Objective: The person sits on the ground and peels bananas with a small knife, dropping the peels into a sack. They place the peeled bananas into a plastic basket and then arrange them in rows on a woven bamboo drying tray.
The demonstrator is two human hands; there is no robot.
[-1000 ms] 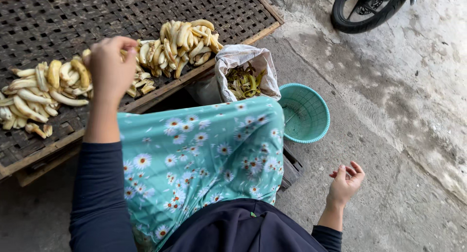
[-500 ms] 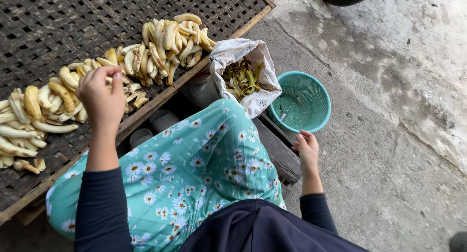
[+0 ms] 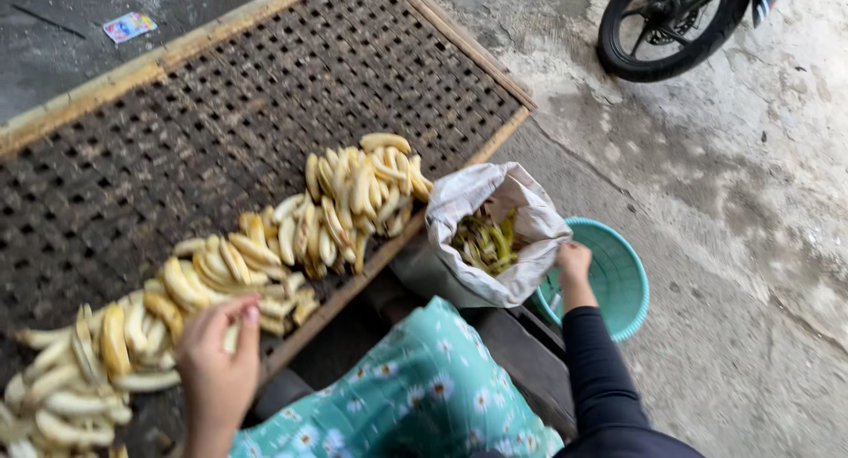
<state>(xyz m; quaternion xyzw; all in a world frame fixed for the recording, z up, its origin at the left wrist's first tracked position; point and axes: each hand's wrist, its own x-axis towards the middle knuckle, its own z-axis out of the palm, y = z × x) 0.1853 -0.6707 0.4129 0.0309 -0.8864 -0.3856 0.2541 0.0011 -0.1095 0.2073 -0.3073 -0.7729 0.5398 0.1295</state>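
A seated person in a turquoise flowered garment (image 3: 424, 396) and dark sleeves is seen from above, beside a large woven drying rack (image 3: 177, 140) framed in bamboo. Peeled bananas (image 3: 291, 237) are laid out in a long, crowded band along the near edge of the rack, running from its lower left corner up toward the middle of the near edge; the rest of the lattice is bare, so only a small part of the rack is judged to be filled.

The left hand (image 3: 216, 361) is held over the row, fingers curled loosely around one pale peeled banana that is pressed down among the others. The right hand (image 3: 574, 265) is stretched out to the rim of a teal plastic basket (image 3: 623, 286), fingers bent over its edge; whether anything is pinched there cannot be told.

Between rack and basket, a white sack (image 3: 495, 233) stands open, with green and yellow peels heaped inside. No unpeeled fruit is visible in the basket, whose inside is mostly hidden.

A motorcycle wheel (image 3: 662, 25) is seen on the concrete floor at the upper right.
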